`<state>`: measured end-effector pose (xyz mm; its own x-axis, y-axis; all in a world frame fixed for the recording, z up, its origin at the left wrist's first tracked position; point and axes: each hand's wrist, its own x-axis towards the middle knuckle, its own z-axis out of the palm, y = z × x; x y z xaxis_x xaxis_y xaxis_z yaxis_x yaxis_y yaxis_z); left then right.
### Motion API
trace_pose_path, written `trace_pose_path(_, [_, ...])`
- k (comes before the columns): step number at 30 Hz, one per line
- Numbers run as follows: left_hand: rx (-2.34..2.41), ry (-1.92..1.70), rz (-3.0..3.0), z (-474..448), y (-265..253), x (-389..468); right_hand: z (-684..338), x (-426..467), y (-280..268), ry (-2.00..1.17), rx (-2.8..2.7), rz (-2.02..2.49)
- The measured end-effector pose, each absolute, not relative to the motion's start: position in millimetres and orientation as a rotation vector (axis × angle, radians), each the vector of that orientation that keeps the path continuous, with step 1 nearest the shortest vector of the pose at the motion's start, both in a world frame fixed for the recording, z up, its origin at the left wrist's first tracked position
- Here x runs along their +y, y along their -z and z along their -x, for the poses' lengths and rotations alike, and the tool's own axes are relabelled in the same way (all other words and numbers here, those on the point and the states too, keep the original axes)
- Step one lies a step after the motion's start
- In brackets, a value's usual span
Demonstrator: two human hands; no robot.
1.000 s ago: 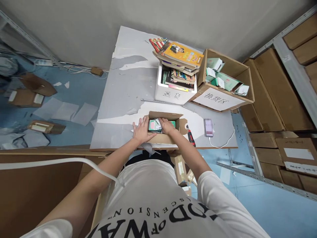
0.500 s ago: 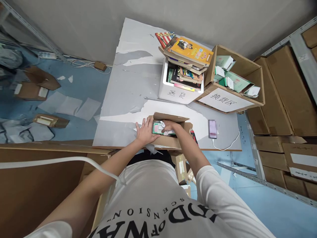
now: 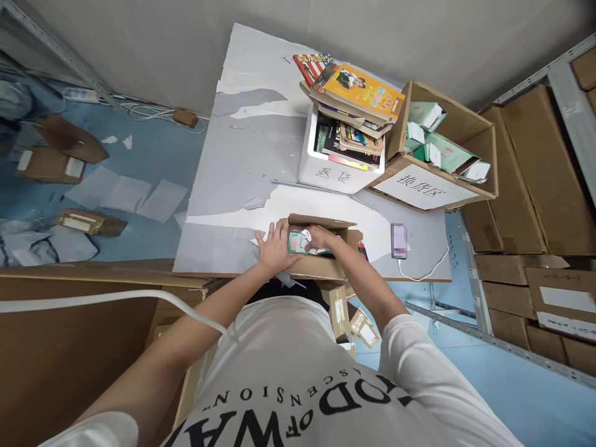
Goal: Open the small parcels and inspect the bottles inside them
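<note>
I'm resting my left hand (image 3: 274,251), fingers spread, against the box (image 3: 317,269); the green pack (image 3: 295,243) is lying lengthwise, showing left of my right hand (image 3: 321,237), whose grip I can't tell

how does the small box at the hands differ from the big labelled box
The small box is far smaller than the big box. The small box's near wall is plain; the big box bears a handwritten white sheet. The left hand and right hand are at the small box, not the big box. Both are open-topped brown cardboard.

Soft, even light (pixelated phone screen (image 3: 399,241)), wide-angle edge stretch.
</note>
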<state>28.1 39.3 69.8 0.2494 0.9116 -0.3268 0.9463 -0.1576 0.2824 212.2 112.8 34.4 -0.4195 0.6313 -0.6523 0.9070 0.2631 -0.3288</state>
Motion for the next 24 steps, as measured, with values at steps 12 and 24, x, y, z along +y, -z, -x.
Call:
trace_pose_path(12, [1.707, 0.139, -2.102, -39.6, -70.7, 21.7, -218.0, 109.3, -55.0, 1.162, 2.106, -1.316])
trace_pose_path(24, [1.722, 0.146, -2.098, -41.7, -69.5, 19.7, -221.9, 76.1, -55.1, 0.967, 2.26, -1.5])
